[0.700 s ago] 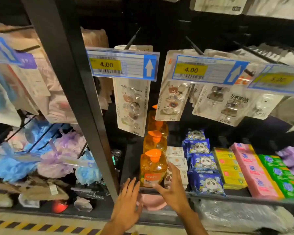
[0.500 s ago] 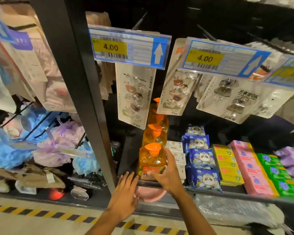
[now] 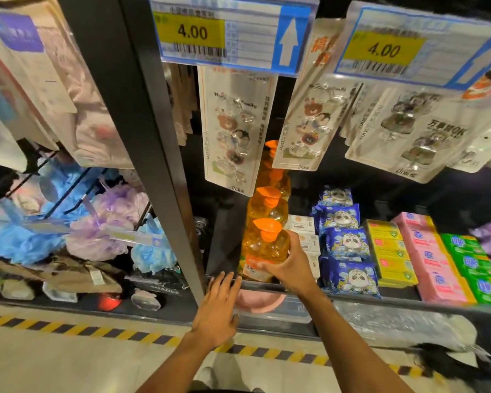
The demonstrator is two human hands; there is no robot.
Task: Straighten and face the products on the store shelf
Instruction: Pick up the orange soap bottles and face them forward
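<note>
At the lower centre of the frame, the right hand (image 3: 291, 266) is wrapped around the front orange bottle (image 3: 264, 251), fingers on its right side and thumb across the label at its base. This bottle stands at the front edge of the shelf (image 3: 352, 297), first in a row of like orange pump bottles (image 3: 268, 207) that runs back toward the centre of the frame. The left hand (image 3: 217, 307) lies just left of and below the bottle, flat and released, its fingertips (image 3: 227, 280) touching the shelf edge beside the black upright post (image 3: 142, 137); it grasps nothing. Just right of the bottle sit small white boxes (image 3: 302, 224), then blue panda packets (image 3: 347, 243), then yellow, pink and green soap boxes (image 3: 434, 256) toward the right edge. Two price tags (image 3: 227, 32) reading 4.00 hang across the top of the frame.

Compared with half a second ago, the right hand has closed more fully around the bottle, and the left hand's fingertips have moved up onto the shelf edge. The camera has come closer, so the tags and shelf fill more of the view.
</note>
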